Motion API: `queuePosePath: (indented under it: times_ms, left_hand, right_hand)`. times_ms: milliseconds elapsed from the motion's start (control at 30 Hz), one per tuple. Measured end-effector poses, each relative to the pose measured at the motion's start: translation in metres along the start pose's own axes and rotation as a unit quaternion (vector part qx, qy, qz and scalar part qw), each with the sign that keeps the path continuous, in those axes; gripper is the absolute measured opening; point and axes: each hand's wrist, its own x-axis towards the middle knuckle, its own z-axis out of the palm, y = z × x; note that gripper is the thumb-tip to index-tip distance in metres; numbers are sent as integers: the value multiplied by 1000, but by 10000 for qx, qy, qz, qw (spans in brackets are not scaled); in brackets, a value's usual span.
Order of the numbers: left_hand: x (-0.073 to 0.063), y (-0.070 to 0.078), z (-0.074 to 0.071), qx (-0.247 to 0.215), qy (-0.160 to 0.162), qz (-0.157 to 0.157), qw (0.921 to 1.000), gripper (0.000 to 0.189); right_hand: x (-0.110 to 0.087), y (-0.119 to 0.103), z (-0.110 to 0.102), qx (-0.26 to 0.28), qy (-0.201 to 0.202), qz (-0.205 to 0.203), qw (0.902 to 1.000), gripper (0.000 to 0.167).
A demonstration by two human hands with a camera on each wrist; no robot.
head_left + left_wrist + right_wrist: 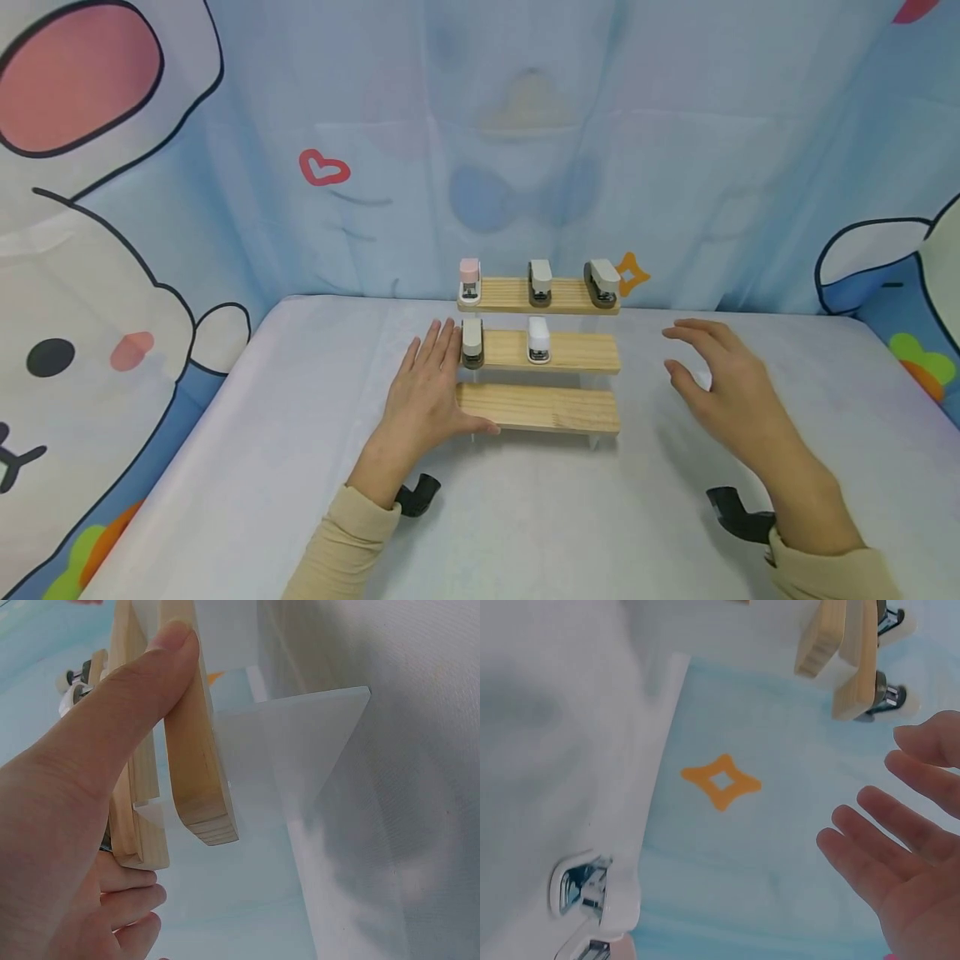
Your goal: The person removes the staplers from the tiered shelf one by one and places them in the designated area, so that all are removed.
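A stepped wooden display rack stands on the table, with three boards on translucent supports. My left hand lies along its left end, fingers stretched out. Its thumb touches the front of the lowest board. On the top board stand a pink-and-white stapler, a white-and-grey stapler and another, turned at an angle. The middle board bears a grey stapler near my left fingers and a white stapler. My right hand is held up right of the rack, holding nothing, fingers loosely bent.
Low in the right wrist view, a white stapler and a pink-and-white stapler rest on the white-covered table; the head view does not show them. A blue printed curtain hangs behind the table.
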Motion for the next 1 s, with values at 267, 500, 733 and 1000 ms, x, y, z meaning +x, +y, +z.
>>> queuePosePath:
  times_ms: [267,500,733,1000]
  left_hand:
    - [0,-1,1,-24,-3,-12,10000,142]
    - [0,-1,1,3,35,0,10000,142]
    - [0,-1,1,-28,50,-6,10000,142]
    - [1,-1,1,-8,20,-25,10000,142]
  right_hand:
    - [5,-18,13,143,84,-401,9991,39]
    - [10,-32,23,339,70,-574,9978,37]
    - [16,-44,37,469,24,-755,9960,34]
    - [21,-52,47,580,-94,-802,9950,34]
